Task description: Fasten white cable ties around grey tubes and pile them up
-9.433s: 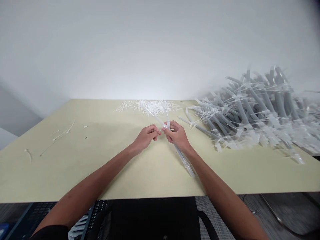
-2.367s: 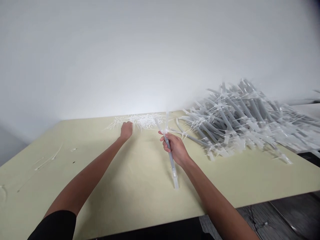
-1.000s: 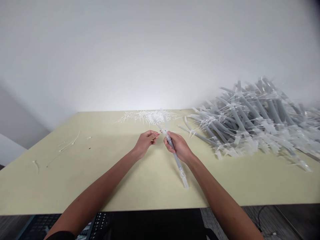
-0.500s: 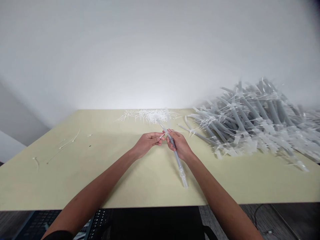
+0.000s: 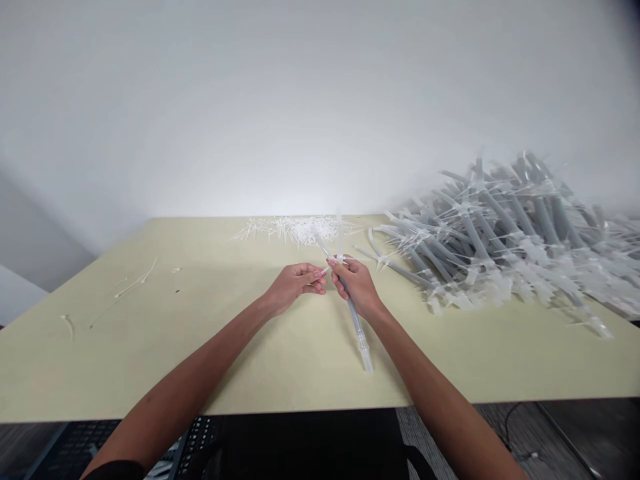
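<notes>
My right hand (image 5: 357, 287) is closed around a grey tube (image 5: 357, 327) with clear ends, which slants from upper left to lower right over the table. Its lower clear end hangs below my palm. To its left, my left hand (image 5: 300, 287) pinches a thin white zip tie (image 5: 325, 272) between thumb and fingertips, right beside the tube's upper part. A white fastening shows on the tube just above my right fingers.
A pile of white zip ties (image 5: 305, 231) lies at the back of the pale table (image 5: 200, 373). Many grey tubes with clear ends (image 5: 500, 233) are heaped on the right. Loose ties (image 5: 137, 281) lie at left. Below the front edge is a dark crate (image 5: 75, 450).
Both hands stay close together at the tube. The tube's upper part has shifted slightly in my right hand, and my left lower fingers have spread a little.
</notes>
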`<action>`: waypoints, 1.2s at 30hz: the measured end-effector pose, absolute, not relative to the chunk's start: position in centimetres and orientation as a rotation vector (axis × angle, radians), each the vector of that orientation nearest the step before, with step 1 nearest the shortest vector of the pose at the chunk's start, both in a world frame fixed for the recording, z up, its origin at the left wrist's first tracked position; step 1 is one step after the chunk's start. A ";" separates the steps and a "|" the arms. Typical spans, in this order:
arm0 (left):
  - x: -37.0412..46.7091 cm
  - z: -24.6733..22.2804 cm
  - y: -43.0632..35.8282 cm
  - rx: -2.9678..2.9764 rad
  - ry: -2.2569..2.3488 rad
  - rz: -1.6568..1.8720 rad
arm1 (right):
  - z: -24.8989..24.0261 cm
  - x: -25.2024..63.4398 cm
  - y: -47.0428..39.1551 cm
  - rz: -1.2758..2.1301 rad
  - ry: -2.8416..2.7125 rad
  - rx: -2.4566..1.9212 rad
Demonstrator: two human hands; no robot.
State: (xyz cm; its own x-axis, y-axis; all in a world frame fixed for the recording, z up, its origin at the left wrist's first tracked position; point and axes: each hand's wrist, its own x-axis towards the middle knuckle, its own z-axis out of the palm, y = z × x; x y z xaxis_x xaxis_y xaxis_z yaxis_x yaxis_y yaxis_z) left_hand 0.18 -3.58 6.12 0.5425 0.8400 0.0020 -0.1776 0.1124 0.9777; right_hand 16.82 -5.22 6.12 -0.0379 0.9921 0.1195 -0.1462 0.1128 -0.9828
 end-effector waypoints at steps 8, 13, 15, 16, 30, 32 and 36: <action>0.9 6.3 -4.2 1.241 0.704 0.861 | 6.0 16.8 -5.2 1.162 -1.214 -0.991; 0.6 6.1 -4.0 1.248 0.722 0.857 | 5.9 16.8 -5.2 1.149 -1.210 -0.979; 0.5 6.0 -3.9 1.249 0.719 0.853 | 5.9 16.8 -5.2 1.161 -1.204 -0.972; 0.5 6.1 -3.9 1.248 0.716 0.850 | 5.9 16.8 -5.3 1.168 -1.206 -0.970; 1.1 5.8 -4.3 1.304 0.813 0.914 | 6.0 16.3 -5.7 1.181 -1.310 -0.962; 1.2 5.7 -4.3 1.386 0.872 0.947 | 5.8 16.2 -5.8 1.176 -1.329 -0.959; 1.0 6.3 -4.3 1.525 0.937 1.056 | 5.6 16.1 -5.7 1.162 -1.321 -0.954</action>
State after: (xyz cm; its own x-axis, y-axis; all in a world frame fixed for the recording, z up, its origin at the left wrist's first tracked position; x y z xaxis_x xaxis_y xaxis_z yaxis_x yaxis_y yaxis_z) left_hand 1.00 -4.30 6.29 0.3144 0.9357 0.1600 0.0471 -0.1837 0.9818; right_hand 16.15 -5.71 5.65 -0.0949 0.9736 0.2077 -0.0819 0.2003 -0.9763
